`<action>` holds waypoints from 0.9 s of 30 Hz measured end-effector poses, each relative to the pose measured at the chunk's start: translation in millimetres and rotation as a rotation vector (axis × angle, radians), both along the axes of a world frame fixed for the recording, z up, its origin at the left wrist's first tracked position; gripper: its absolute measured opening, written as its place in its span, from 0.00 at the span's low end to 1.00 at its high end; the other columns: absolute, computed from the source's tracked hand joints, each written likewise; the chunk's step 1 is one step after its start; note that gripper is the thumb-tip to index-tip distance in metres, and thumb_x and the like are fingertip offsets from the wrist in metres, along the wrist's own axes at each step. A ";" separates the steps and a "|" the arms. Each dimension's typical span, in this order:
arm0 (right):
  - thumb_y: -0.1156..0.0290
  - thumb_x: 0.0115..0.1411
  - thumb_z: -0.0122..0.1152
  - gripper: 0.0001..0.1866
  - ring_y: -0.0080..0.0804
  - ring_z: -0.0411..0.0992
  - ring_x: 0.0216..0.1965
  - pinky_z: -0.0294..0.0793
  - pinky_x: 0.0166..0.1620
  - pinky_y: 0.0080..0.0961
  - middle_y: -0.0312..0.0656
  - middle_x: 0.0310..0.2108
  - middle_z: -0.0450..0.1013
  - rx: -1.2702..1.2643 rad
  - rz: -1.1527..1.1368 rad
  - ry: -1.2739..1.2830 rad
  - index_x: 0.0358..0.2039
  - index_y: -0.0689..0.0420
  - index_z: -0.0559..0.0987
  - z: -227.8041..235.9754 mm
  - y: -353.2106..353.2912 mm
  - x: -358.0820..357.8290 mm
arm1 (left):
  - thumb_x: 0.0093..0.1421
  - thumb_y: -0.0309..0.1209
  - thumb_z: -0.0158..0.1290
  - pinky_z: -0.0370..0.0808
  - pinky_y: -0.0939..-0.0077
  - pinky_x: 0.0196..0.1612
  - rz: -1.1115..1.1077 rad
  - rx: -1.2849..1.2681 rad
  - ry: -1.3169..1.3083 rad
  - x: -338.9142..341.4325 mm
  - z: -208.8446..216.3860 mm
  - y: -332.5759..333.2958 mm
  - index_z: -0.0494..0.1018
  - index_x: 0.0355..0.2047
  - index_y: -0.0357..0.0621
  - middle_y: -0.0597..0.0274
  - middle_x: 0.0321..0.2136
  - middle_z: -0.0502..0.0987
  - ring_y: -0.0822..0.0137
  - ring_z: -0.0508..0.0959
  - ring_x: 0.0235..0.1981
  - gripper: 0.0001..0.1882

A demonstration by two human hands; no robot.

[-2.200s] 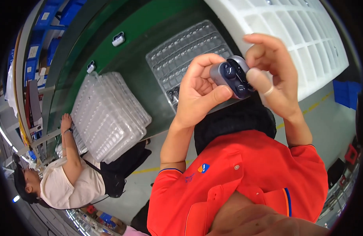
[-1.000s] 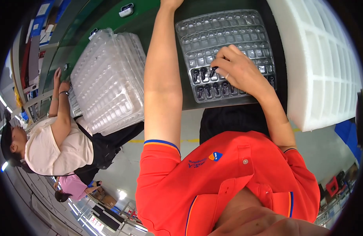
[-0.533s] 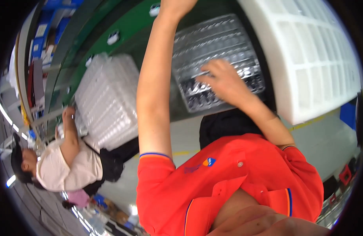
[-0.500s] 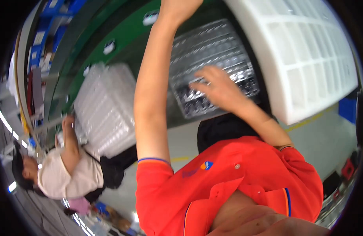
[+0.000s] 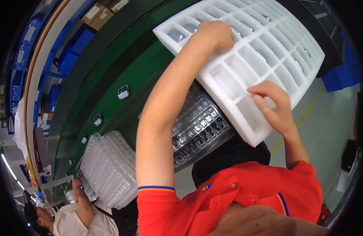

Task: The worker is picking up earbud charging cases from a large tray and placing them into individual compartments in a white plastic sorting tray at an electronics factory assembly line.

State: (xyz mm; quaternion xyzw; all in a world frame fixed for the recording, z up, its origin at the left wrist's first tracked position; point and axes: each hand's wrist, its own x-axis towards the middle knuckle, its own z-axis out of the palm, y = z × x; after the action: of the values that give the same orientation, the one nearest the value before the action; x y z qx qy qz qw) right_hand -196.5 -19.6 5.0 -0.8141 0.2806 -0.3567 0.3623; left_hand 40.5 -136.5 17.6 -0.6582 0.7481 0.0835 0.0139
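Observation:
A white foam tray [image 5: 278, 70] with many rectangular compartments lies tilted ahead and to the right. Small glossy grey rounded cases [image 5: 176, 35] sit in several of its cells; the near cells show bare bottoms. My left hand [image 5: 216, 34] reaches across to the tray's left part, fingers curled down into the cells; whatever is in them is hidden. Above the near-side cells, my right hand [image 5: 276, 107] has its thumb and forefinger apart, their tips by a divider. Under my left arm lies a clear plastic blister tray [image 5: 203, 125] with dark items in its near rows.
Small white-and-dark earbud cases [image 5: 123, 92] stand along the green conveyor belt [image 5: 144, 65]. Stacked clear trays [image 5: 110, 165] stand at the left. Beyond them a co-worker in a light shirt [image 5: 73, 220] works at the line. Blue bins [image 5: 73, 57] and cardboard boxes [image 5: 97, 16] fill the far-left shelves.
My view has shifted toward the foam tray. Both hands have moved right: the left from beyond the blister tray, the right from over it, and both are now at the foam tray.

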 end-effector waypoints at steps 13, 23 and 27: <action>0.76 0.61 0.57 0.12 0.21 0.70 0.32 0.70 0.38 0.20 0.37 0.33 0.75 0.376 -0.035 -0.256 0.45 0.61 0.81 -12.1 -7.5 -4.1 | 0.54 0.38 0.63 0.76 0.65 0.43 -0.058 -0.321 0.353 27.1 -13.2 22.9 0.75 0.42 0.40 0.53 0.36 0.82 0.55 0.81 0.40 0.19; 0.60 0.68 0.54 0.26 0.15 0.67 0.33 0.68 0.34 0.13 0.36 0.44 0.71 0.616 0.209 -0.326 0.60 0.62 0.67 4.9 34.5 31.4 | 0.47 0.22 0.65 0.76 0.66 0.46 -0.051 -0.860 0.807 -72.1 -13.9 218.7 0.71 0.48 0.41 0.48 0.54 0.70 0.50 0.74 0.51 0.26; 0.63 0.67 0.55 0.30 0.15 0.68 0.33 0.67 0.36 0.13 0.38 0.41 0.71 0.553 0.386 -0.150 0.66 0.59 0.62 -0.7 35.0 35.7 | 0.56 0.24 0.64 0.77 0.68 0.51 0.228 -0.353 1.945 -58.4 -23.6 251.8 0.67 0.56 0.34 0.57 0.55 0.66 0.63 0.72 0.55 0.28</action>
State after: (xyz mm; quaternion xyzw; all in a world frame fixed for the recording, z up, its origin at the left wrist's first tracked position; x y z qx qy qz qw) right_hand -160.8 15.4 4.3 -0.6949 0.1798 -0.2508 0.6496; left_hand -17.9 115.3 -6.0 -0.3640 0.3677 0.4752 -0.7117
